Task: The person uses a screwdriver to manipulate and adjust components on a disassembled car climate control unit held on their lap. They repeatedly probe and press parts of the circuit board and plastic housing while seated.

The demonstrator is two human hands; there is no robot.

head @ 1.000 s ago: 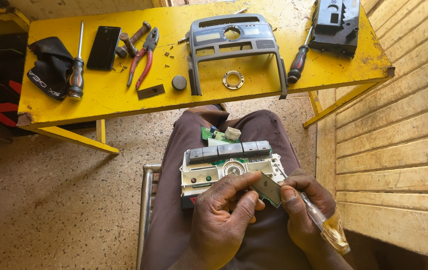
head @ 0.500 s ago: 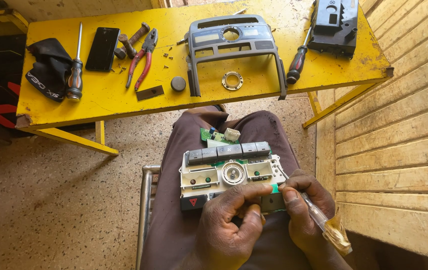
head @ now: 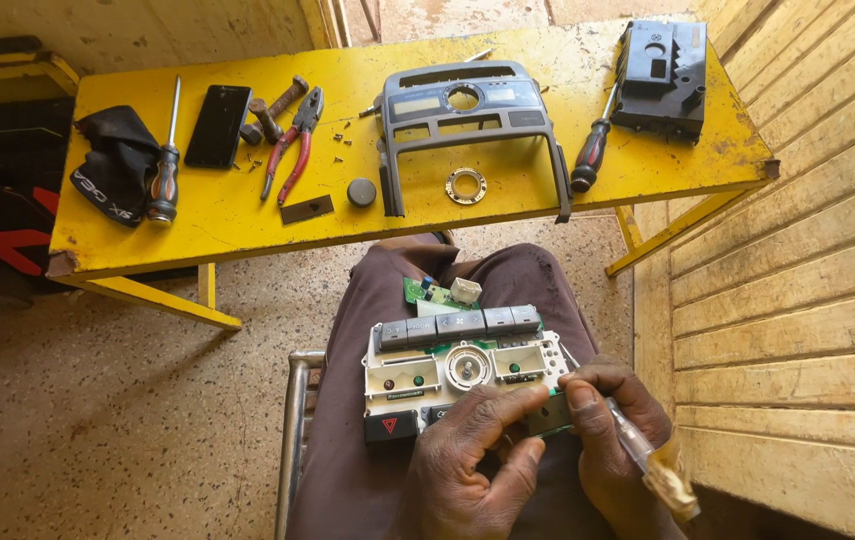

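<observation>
Seated at a scuffed yellow metal table, I hold a white plastic control panel on my lap, just below the table's near edge. It is a flat, boxy unit with a row of grey buttons along its top, a round dial hub at its centre, green circuit board showing through the frame, and a black button marked with a red triangle at its lower left corner. My left hand grips the panel's lower edge, thumb stretched across its face. My right hand is closed around a clear-handled screwdriver, its tip against the panel's lower right corner. On the table, from its left end: a crumpled black cloth, a screwdriver with a black and orange handle, a glossy black phone, red-handled pliers, a small round black knob, a grey plastic dashboard bezel with a metal ring between its legs, a red and black screwdriver, and a black plastic housing at the right end.
</observation>
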